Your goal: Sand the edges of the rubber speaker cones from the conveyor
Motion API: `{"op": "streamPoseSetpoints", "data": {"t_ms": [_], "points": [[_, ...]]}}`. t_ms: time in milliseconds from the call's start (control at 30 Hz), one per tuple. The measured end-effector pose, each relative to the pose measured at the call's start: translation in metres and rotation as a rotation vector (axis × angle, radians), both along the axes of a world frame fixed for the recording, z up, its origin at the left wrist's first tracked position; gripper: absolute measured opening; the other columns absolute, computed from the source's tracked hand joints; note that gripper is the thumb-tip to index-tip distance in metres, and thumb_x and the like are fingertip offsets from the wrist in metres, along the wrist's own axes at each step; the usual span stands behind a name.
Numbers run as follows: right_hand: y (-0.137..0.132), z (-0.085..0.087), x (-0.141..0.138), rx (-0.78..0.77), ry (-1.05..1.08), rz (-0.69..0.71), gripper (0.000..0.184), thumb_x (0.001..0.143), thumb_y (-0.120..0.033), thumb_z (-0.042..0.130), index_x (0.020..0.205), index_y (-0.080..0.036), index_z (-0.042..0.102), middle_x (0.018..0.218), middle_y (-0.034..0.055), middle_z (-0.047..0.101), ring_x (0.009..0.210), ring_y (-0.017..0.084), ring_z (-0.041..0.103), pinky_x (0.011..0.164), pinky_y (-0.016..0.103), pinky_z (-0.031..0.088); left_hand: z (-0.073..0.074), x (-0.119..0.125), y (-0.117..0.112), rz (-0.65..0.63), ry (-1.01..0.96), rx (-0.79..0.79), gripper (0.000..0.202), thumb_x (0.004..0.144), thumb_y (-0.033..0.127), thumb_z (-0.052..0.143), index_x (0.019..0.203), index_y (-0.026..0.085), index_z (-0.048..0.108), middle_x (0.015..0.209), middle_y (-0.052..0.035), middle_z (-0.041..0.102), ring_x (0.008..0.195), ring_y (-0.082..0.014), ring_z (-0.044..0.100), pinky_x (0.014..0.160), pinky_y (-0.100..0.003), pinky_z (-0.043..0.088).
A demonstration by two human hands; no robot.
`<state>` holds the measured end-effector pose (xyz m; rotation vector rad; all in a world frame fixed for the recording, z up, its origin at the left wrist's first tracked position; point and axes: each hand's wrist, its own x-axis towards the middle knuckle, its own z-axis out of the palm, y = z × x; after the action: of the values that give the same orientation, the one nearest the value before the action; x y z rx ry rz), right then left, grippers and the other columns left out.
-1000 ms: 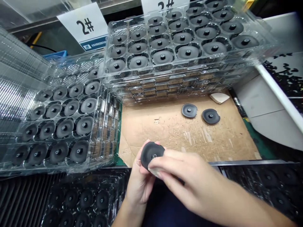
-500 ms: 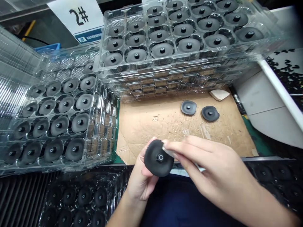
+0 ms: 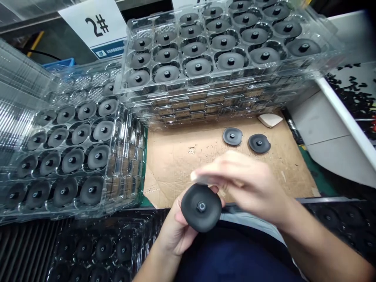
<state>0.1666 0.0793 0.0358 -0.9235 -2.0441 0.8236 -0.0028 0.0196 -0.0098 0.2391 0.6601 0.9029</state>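
Observation:
My left hand [image 3: 176, 229] grips a round black disc [image 3: 195, 221] by its edge. The disc has a short hollow stub in its middle and faces up toward me. Just above its far rim, my right hand [image 3: 246, 182] is closed and blurred by motion. A small whitish piece [image 3: 194, 176] shows at its fingertips; its kind is too smeared to make out. Farther back on the cardboard sheet [image 3: 170, 156] lie two similar discs, the left disc [image 3: 237, 140] and the right disc [image 3: 263, 148].
Stacked clear plastic trays [image 3: 164, 88] filled with black discs stand at the back. Another tray stack [image 3: 113, 156] is at the left. A white wedge-shaped block [image 3: 270, 120] lies on the cardboard. At right, a white bin [image 3: 337, 105] borders many small black parts [image 3: 352, 86].
My right hand has moved left and up across the disc's far rim. The disc in my left hand has shifted slightly down and right.

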Motion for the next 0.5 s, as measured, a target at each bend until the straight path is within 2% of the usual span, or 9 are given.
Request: {"op": "streamPoseSetpoints", "data": {"t_ms": [67, 100, 133, 233, 300, 333, 400, 500], "points": [[0.0, -0.018, 0.011, -0.121, -0.107, -0.226, 0.021, 0.089, -0.013, 0.051, 0.101, -0.019, 0.067, 0.093, 0.0036, 0.07, 0.078, 0.013, 0.06, 0.069, 0.025, 0.047, -0.001, -0.003, -0.001, 0.037, -0.103, 0.02, 0.056, 0.058, 0.047, 0.077, 0.109, 0.029, 0.066, 0.111, -0.0028, 0.072, 0.097, -0.0219, 0.068, 0.079, -0.024, 0.053], [-0.003, -0.03, 0.014, -0.173, -0.152, -0.284, 0.02, 0.089, -0.015, 0.052, 0.101, -0.02, 0.067, 0.093, 0.0037, 0.07, 0.076, 0.013, 0.061, 0.066, 0.025, 0.047, 0.0, -0.004, -0.001, 0.05, -0.133, 0.023, 0.055, 0.059, 0.045, 0.077, 0.111, 0.03, 0.065, 0.114, -0.0026, 0.07, 0.099, -0.0226, 0.067, 0.08, -0.025, 0.053], [-0.009, -0.043, 0.016, -0.225, -0.183, -0.293, 0.021, 0.089, -0.017, 0.052, 0.102, -0.02, 0.067, 0.093, 0.004, 0.07, 0.075, 0.014, 0.061, 0.065, 0.026, 0.047, 0.0, -0.005, -0.001, 0.055, -0.139, 0.018, 0.054, 0.06, 0.044, 0.077, 0.111, 0.03, 0.065, 0.115, -0.0023, 0.07, 0.1, -0.0228, 0.067, 0.08, -0.025, 0.054], [-0.032, -0.082, 0.012, -0.311, -0.195, -0.206, 0.021, 0.089, -0.02, 0.05, 0.098, -0.02, 0.069, 0.084, 0.0041, 0.071, 0.077, 0.016, 0.063, 0.067, 0.028, 0.049, 0.001, -0.006, 0.0, 0.084, -0.136, -0.004, 0.052, 0.059, 0.043, 0.077, 0.108, 0.028, 0.067, 0.109, -0.0006, 0.072, 0.096, -0.0215, 0.069, 0.077, -0.025, 0.056], [-0.042, -0.098, 0.009, -0.335, -0.189, -0.18, 0.02, 0.088, -0.021, 0.051, 0.092, -0.019, 0.07, 0.076, 0.003, 0.07, 0.071, 0.016, 0.063, 0.063, 0.027, 0.05, 0.002, -0.005, 0.002, 0.1, -0.114, -0.027, 0.051, 0.058, 0.042, 0.078, 0.106, 0.028, 0.068, 0.107, -0.0001, 0.073, 0.095, -0.021, 0.069, 0.077, -0.025, 0.056], [-0.044, -0.099, 0.008, -0.348, -0.191, -0.188, 0.02, 0.088, -0.021, 0.051, 0.091, -0.019, 0.07, 0.074, 0.0025, 0.069, 0.066, 0.015, 0.062, 0.06, 0.026, 0.049, 0.003, -0.004, 0.002, 0.105, -0.102, -0.03, 0.051, 0.057, 0.042, 0.078, 0.105, 0.028, 0.068, 0.107, -0.0001, 0.073, 0.095, -0.021, 0.069, 0.077, -0.025, 0.056], [-0.04, -0.086, 0.008, -0.374, -0.186, -0.234, 0.02, 0.089, -0.021, 0.05, 0.095, -0.02, 0.069, 0.077, 0.0023, 0.069, 0.064, 0.014, 0.062, 0.056, 0.025, 0.048, 0.003, -0.002, 0.003, 0.109, -0.088, -0.019, 0.051, 0.057, 0.042, 0.078, 0.105, 0.028, 0.068, 0.108, -0.0003, 0.073, 0.094, -0.0213, 0.069, 0.079, -0.026, 0.056], [-0.029, -0.041, 0.003, -0.345, -0.052, -0.365, 0.02, 0.09, -0.022, 0.05, 0.104, -0.021, 0.065, 0.095, 0.0034, 0.069, 0.079, 0.014, 0.064, 0.062, 0.024, 0.05, 0.003, 0.003, 0.002, 0.154, -0.028, 0.004, 0.052, 0.056, 0.04, 0.079, 0.106, 0.03, 0.068, 0.109, 0.0005, 0.072, 0.095, -0.021, 0.069, 0.084, -0.026, 0.054]]}}
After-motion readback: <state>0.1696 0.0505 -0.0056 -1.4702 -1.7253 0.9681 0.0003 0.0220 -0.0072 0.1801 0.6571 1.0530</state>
